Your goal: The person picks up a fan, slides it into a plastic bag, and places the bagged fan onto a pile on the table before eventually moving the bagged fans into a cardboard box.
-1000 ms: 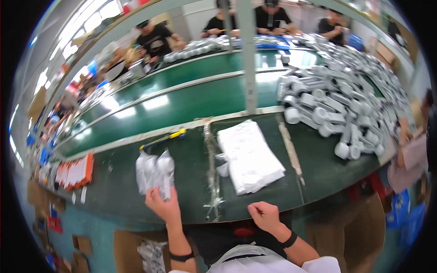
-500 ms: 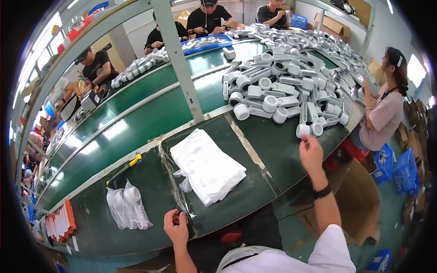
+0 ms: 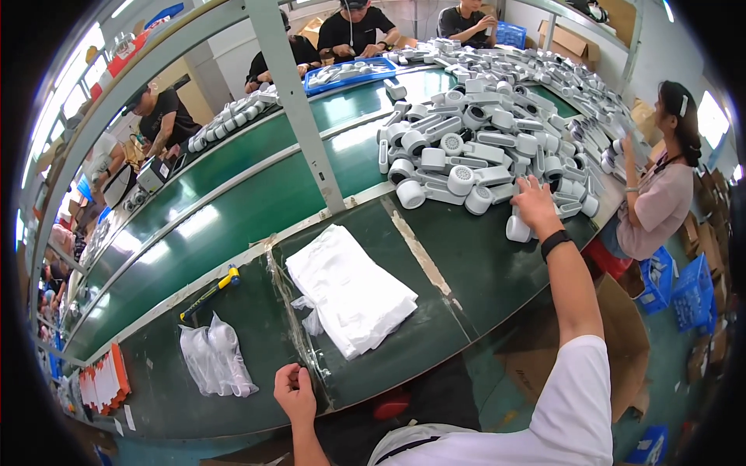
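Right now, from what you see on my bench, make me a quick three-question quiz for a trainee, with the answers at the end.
1. Multiple choice: which of these is the right hand nearest to?
A) the orange-edged stack
B) the pile of light grey parts
C) the yellow-and-black tool

2. Short answer: what lies on the dark green bench between the filled clear bag and that pile?

3. True or false: the left hand is gripping the filled clear bag.

Key:
1. B.
2. A flat stack of white sheets or bags; which, I can't tell.
3. False; the left hand is apart from it, its fingers curled.
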A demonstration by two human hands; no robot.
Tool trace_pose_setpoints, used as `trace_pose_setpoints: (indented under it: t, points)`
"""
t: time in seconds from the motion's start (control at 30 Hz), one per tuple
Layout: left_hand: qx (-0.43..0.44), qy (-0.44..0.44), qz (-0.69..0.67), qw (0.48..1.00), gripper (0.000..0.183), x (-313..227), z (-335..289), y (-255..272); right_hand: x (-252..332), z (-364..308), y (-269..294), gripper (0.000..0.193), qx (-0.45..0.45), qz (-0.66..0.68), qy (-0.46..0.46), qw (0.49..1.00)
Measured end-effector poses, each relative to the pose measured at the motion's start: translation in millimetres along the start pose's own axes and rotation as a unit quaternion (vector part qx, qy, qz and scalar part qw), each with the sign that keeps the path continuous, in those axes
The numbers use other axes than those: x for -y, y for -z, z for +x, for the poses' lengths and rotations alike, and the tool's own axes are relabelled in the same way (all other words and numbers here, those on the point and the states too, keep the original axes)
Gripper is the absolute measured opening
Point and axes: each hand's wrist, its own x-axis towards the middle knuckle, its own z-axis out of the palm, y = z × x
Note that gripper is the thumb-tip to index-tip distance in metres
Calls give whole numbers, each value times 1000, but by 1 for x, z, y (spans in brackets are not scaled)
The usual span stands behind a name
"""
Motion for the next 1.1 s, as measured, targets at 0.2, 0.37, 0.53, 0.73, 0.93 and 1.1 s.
trace_pose_setpoints:
  t: [0.2,0.37,0.53,0.73,0.93,1.1]
  points:
    - [10,6,-23,1000,11,1,2,-2,-2,-11,19,22,-90,25,110,990]
    - [13,-6,-38,999,15,-13,5,-6,21,-67,70,27,-221,154,131,954]
    - [136,-317,88,935,23,-101,12,-36,76,-141,75,20,-18,650,35,759]
    - [185,-390,218,875,18,-119,23,-93,165,-216,63,26,107,931,-42,347]
    - [198,-379,290,856,12,-106,33,-96,189,-235,59,29,117,927,-31,354]
    - [200,-371,275,864,6,-109,36,-97,200,-238,80,38,111,936,-92,321]
